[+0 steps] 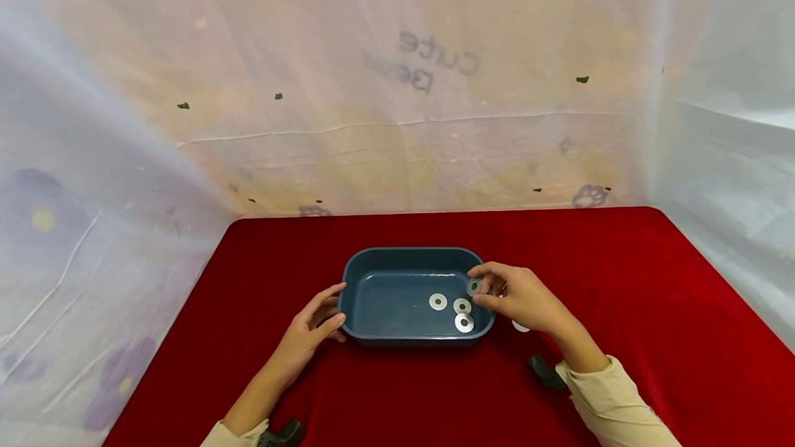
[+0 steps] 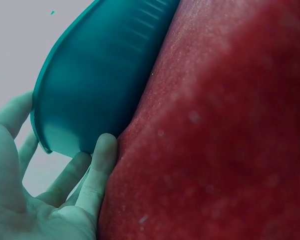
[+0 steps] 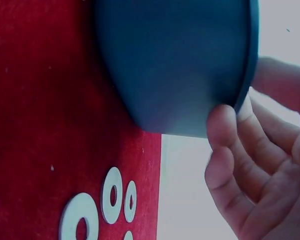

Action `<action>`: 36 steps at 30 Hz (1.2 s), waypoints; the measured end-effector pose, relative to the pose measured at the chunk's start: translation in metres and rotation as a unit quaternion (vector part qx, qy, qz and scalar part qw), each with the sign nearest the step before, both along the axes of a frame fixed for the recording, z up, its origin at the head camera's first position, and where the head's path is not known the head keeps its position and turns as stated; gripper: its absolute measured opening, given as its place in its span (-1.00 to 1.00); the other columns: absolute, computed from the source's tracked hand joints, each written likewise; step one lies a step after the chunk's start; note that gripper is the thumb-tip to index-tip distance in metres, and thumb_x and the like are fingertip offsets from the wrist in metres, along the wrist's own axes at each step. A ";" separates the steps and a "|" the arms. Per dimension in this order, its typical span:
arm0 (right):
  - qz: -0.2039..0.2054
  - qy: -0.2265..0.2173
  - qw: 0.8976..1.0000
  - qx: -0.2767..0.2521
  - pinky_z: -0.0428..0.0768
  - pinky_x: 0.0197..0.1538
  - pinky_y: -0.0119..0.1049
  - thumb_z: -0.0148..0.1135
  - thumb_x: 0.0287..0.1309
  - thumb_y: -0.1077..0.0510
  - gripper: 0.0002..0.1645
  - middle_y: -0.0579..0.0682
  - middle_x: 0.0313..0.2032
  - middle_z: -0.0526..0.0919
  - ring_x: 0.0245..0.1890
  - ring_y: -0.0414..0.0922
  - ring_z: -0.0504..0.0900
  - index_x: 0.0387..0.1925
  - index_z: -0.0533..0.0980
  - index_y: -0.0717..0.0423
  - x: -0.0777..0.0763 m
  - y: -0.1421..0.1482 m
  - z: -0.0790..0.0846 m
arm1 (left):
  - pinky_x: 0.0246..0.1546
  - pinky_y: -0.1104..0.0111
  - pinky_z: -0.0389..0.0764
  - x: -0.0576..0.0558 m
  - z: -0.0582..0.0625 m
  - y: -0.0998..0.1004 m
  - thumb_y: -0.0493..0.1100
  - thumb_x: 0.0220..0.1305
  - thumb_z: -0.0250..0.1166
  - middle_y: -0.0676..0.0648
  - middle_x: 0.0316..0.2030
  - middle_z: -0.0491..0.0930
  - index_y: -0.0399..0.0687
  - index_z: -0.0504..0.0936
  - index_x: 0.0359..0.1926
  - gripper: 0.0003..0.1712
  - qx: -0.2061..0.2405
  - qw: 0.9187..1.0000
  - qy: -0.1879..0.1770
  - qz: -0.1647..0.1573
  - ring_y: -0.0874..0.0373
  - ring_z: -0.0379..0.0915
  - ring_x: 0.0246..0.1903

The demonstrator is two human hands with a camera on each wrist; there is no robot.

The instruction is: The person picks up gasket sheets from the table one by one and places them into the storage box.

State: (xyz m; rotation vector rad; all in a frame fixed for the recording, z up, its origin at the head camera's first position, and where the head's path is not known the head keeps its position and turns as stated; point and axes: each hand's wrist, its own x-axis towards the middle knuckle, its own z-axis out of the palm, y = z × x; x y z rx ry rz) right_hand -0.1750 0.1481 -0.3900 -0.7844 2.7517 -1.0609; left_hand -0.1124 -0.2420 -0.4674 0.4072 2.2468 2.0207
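A blue rectangular bin (image 1: 388, 309) with rounded corners stands in the middle of the red cloth. Three flat metal washers lie on its floor toward the right: one washer (image 1: 431, 301) sits apart, while two others (image 1: 464, 330) overlap. Over the bin's right rim, my right hand (image 1: 522, 295) pinches another washer (image 1: 468, 287) between thumb and fingertips. In the right wrist view that washer is hidden behind the bin wall (image 3: 174, 65). My left hand (image 1: 309, 325) has its fingers extended against the bin's left end, with fingertips (image 2: 106, 145) touching the outer wall.
Several loose washers (image 3: 106, 200) lie on the cloth right of the bin, partly hidden by the right hand in the head view. A red cloth (image 1: 279, 254) covers the table. Pale printed sheeting (image 1: 373, 164) hangs behind it and at both sides.
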 end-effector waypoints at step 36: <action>0.010 -0.042 0.998 0.041 0.61 -0.25 -0.41 0.40 0.17 0.14 -0.56 -0.09 -0.27 0.65 -0.31 -0.20 0.57 0.09 0.57 0.13 -0.025 0.077 -0.004 | -0.16 0.29 0.71 0.001 0.001 0.000 -0.26 0.48 0.11 -0.35 0.26 0.34 -0.03 0.19 0.50 -0.37 0.004 1.000 0.000 -0.004 0.23 0.55 -0.03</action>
